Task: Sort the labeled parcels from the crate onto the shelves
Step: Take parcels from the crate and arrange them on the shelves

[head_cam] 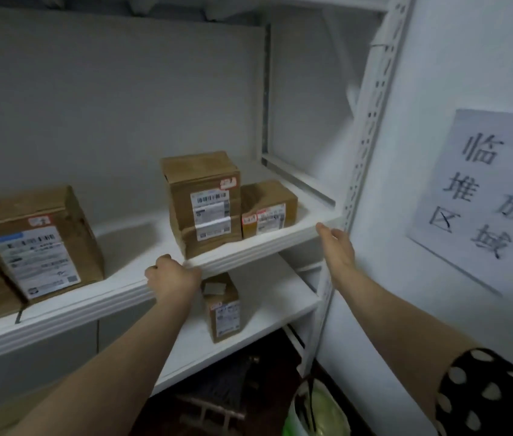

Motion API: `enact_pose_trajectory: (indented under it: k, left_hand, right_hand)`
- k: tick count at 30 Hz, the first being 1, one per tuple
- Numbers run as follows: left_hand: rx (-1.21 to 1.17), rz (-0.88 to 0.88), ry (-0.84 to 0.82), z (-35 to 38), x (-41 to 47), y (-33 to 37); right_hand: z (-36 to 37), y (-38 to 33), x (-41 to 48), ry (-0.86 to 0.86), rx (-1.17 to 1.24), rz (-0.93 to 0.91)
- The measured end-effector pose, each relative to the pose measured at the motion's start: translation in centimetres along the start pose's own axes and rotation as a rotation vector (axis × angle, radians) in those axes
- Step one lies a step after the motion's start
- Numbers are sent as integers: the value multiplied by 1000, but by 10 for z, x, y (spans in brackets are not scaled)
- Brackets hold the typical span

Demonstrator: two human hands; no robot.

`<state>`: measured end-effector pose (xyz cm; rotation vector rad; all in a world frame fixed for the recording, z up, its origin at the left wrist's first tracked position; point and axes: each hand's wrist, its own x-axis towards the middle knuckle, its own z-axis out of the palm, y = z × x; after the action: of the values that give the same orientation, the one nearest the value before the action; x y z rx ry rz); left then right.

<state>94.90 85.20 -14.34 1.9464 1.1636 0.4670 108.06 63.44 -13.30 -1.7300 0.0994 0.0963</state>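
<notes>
On the white upper shelf [280, 239] stands a stack of two brown labeled parcels [203, 202], with a smaller parcel [267, 207] touching its right side. A bigger labeled parcel [36, 243] leans at the left. On the lower shelf [264, 306] stands one small upright parcel [222, 306]. My left hand [173, 278] hangs in front of the upper shelf's edge just below the stack, fingers curled and holding nothing. My right hand [337, 243] reaches toward the shelf's right front corner with fingers straight and holds nothing. No crate is in view.
A perforated white upright post [365, 146] frames the shelving's right side. Beside it a paper sign with handwritten characters [485, 196] hangs on the wall. On the floor below are a green-and-white bag [315, 410] and dark objects under the lowest shelf.
</notes>
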Motion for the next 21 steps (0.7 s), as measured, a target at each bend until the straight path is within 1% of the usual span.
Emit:
enact_pose_trajectory:
  k: [2, 4, 5, 7, 10, 13, 16, 21]
  left_hand:
    - [34, 36, -68, -4, -22, -12]
    - [103, 95, -213, -4, -45, -20]
    - [159, 135, -267, 0, -53, -19]
    - [278, 270, -389, 6, -78, -14]
    - [378, 507, -584, 18, -139, -4]
    - [431, 715, -714, 29, -218, -2]
    - [459, 873, -863, 32, -312, -7]
    - [459, 1144, -1152, 19, -498, -38]
  right_hand:
    - [-14, 21, -34, 65, -14, 36]
    - [-30, 42, -78, 128, -23, 91]
    - [-37, 51, -94, 131, -26, 114]
    - [-58, 67, -132, 123, -51, 155]
    - [-108, 90, -197, 203, -69, 216]
    - [-168, 116, -262, 332, -72, 270]
    - [-229, 140, -342, 461, -58, 327]
    - [-327, 183, -529, 645, 31, 466]
